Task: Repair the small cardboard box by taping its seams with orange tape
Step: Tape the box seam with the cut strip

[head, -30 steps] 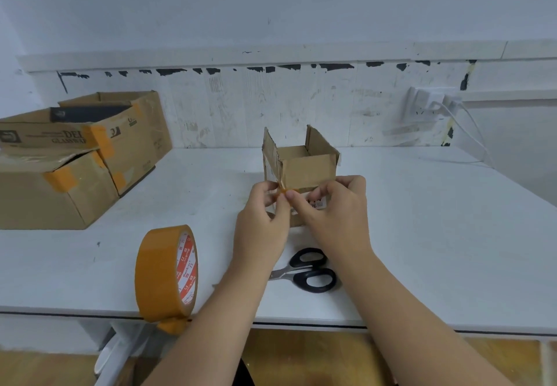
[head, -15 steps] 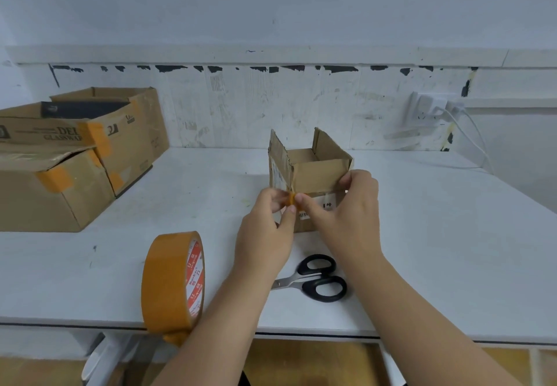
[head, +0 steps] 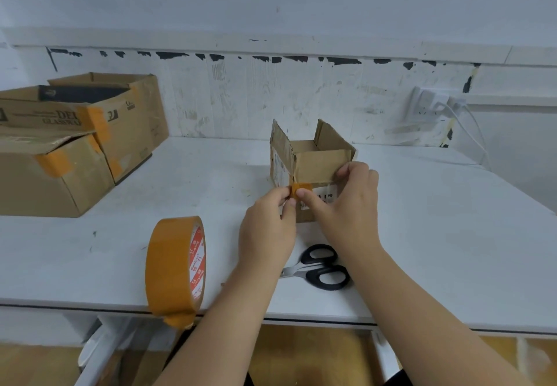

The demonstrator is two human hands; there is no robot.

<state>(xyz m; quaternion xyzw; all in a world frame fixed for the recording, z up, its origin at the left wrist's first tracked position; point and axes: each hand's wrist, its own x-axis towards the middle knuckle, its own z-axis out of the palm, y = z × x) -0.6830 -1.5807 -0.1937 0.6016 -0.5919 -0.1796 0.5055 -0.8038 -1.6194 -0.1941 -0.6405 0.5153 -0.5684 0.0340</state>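
Small box (head: 313,168) upright on table (head: 452,235), beyond scissors (head: 322,266). Left hand (head: 266,230) pinching orange tape piece (head: 300,189) at box's front corner; right hand (head: 346,205) thumb pressing tape, fingers curled over box front.

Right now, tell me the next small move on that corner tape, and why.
Probably press the tape piece flat around the small box's front-left corner. It sits only at that corner, with the left hand at one end and the right hand's thumb at the other, so it likely isn't smoothed down yet.
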